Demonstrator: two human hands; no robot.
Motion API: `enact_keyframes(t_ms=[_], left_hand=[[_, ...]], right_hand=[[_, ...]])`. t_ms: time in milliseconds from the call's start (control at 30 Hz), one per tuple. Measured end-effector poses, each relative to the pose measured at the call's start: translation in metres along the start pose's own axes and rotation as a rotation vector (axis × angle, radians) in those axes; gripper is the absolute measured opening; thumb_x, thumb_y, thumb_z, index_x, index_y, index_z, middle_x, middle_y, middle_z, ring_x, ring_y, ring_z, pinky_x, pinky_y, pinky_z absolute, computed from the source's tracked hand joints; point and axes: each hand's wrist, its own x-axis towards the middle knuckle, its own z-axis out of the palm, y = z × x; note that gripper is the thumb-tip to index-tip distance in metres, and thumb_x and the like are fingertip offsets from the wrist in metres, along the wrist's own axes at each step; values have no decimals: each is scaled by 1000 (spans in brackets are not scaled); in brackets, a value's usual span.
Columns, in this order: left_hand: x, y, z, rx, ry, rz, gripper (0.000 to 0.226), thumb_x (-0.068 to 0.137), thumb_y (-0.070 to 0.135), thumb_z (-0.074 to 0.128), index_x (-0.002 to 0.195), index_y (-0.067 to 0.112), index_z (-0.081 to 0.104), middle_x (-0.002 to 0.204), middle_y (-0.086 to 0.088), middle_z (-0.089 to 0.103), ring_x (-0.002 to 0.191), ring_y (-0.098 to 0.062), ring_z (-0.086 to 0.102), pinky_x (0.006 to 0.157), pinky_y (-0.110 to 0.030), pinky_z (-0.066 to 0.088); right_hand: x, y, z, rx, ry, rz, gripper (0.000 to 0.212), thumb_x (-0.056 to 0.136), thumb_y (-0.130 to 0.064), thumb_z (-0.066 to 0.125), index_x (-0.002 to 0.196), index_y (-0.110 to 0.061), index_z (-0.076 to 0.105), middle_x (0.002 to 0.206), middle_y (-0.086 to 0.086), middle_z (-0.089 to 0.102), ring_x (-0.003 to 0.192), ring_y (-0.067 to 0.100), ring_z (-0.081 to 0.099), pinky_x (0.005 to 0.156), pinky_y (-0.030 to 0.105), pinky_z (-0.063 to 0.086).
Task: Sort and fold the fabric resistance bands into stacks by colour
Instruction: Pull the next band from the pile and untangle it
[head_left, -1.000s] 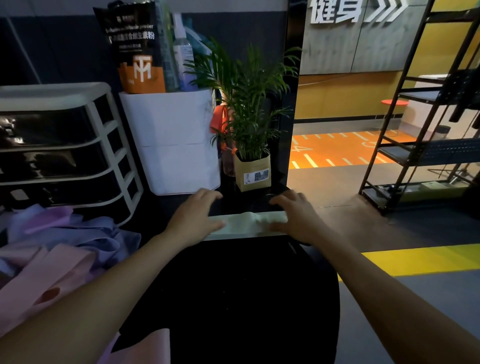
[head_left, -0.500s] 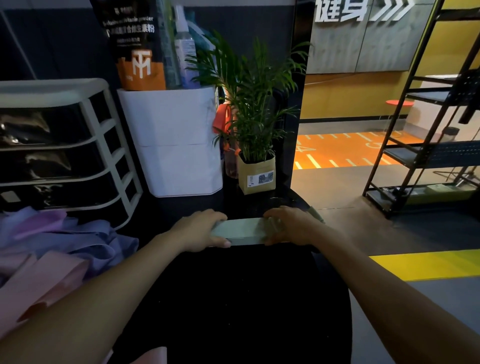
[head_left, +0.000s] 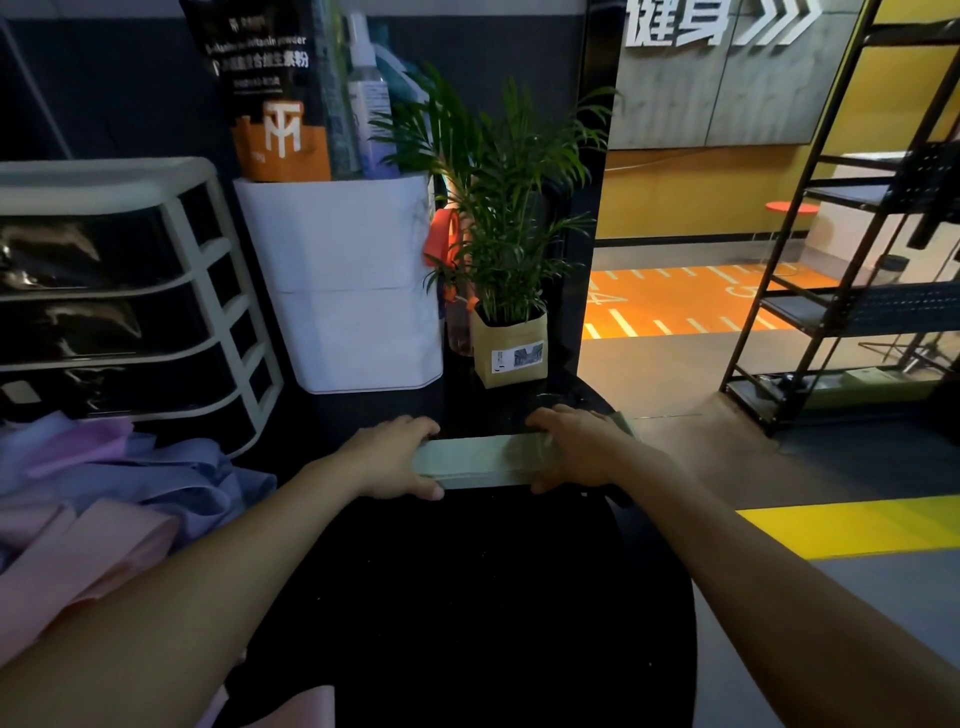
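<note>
One pale green band (head_left: 480, 461) lies folded on the black bench (head_left: 467, 597), the left hand (head_left: 389, 462) and right hand (head_left: 576, 449) gripping its ends, fingers curled over it — early days (probably): the purple and pink pile (head_left: 104, 493) at left waits unsorted.

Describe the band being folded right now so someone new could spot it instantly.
On the round black table, straight in front of the small potted palm, lies a pale green fabric band folded into a flat strip. It is gripped by both hands, left hand and right hand; the other bands are pink and lilac.
</note>
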Motion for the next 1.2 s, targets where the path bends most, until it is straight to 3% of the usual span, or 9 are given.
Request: enact_keyframes(t_ms=[167, 300, 433, 600, 700, 767, 900, 1033, 1200], left_hand=[[-4, 5, -4, 30, -7, -30, 65, 69, 46, 76, 124, 27, 47, 126, 2, 49, 115, -18, 46, 97, -35, 39], [-4, 20, -10, 179, 29, 7, 85, 67, 53, 75, 137, 26, 36, 136, 0, 42, 126, -21, 39, 106, -36, 31], [4, 41, -12, 159, -30, 67, 97, 68, 53, 75, 146, 24, 24, 146, -1, 33, 134, -23, 33, 110, -38, 28], [17, 58, -6, 103, -99, 106, 59, 78, 40, 70, 129, 23, 46, 125, -1, 47, 115, -22, 49, 94, -39, 42], [17, 59, -5, 44, -115, 106, 54, 79, 37, 69, 126, 24, 47, 120, 0, 46, 110, -20, 50, 89, -39, 43], [15, 57, -4, 41, -111, 104, 58, 79, 38, 70, 129, 23, 44, 124, 0, 45, 114, -21, 48, 92, -39, 43], [4, 44, -13, 146, -15, 110, 91, 72, 50, 73, 145, 23, 26, 144, 0, 33, 133, -22, 34, 109, -36, 30], [-19, 13, -26, 177, 92, 63, 95, 68, 51, 75, 145, 22, 27, 147, 0, 29, 135, -20, 30, 109, -30, 26], [-36, -20, -21, 5, 23, -41, 99, 68, 40, 80, 147, 17, 24, 147, -4, 25, 134, -21, 30, 109, -27, 29]], right_hand=[[4, 1, 2, 23, -42, -39, 73, 76, -46, 72, 137, -26, 39, 136, 2, 42, 123, 27, 43, 101, 41, 38], [3, 3, 2, 27, -31, -37, 79, 75, -47, 72, 141, -27, 34, 137, 3, 40, 127, 27, 40, 103, 40, 36], [-6, 16, -5, -69, -18, -31, 87, 75, -50, 71, 145, -25, 27, 144, 4, 34, 132, 28, 33, 107, 38, 29], [-13, 33, -5, -46, -45, -4, 70, 79, -48, 68, 137, -21, 40, 133, 6, 46, 120, 25, 46, 97, 36, 39], [-13, 34, -5, -40, -35, -11, 67, 79, -46, 68, 136, -20, 42, 133, 5, 45, 120, 25, 45, 96, 36, 39], [-12, 31, -6, -57, -31, -13, 70, 78, -47, 69, 137, -21, 40, 135, 5, 45, 122, 25, 43, 97, 35, 38], [-12, 6, -6, -79, 26, -44, 87, 76, -50, 70, 146, -23, 26, 146, 4, 32, 135, 28, 29, 110, 39, 25], [-2, -40, 2, -18, 56, -134, 89, 75, -49, 70, 147, -25, 23, 147, 3, 30, 138, 27, 25, 113, 42, 18], [14, -70, 13, 23, 41, -146, 92, 74, -46, 72, 147, -21, 22, 145, 7, 32, 135, 30, 29, 112, 43, 22]])
